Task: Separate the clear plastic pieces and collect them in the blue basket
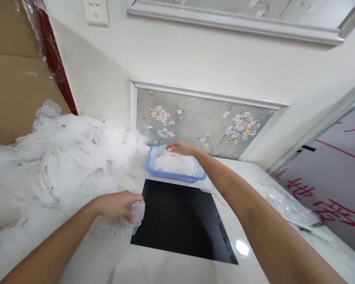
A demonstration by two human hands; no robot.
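Observation:
My left hand (pixel 118 206) is closed on a few thin translucent plastic pieces (pixel 138 211), held at the left edge of a black mat (pixel 183 221). My right hand (pixel 180 148) reaches over a blue basket (pixel 177 176) behind the mat. Its fingers bend down at the basket's back rim, over a heap of whitish translucent pieces (pixel 174 162). Whether those fingers grip a piece is too small to tell.
A large pile of translucent pieces (pixel 73 157) covers the left of the white table (pixel 154 264). Cardboard (pixel 14 79) stands behind it. Clear plastic bags (pixel 301 209) lie at right, beside a board with red writing (pixel 337 173). A panelled wall (pixel 195 59) rises behind.

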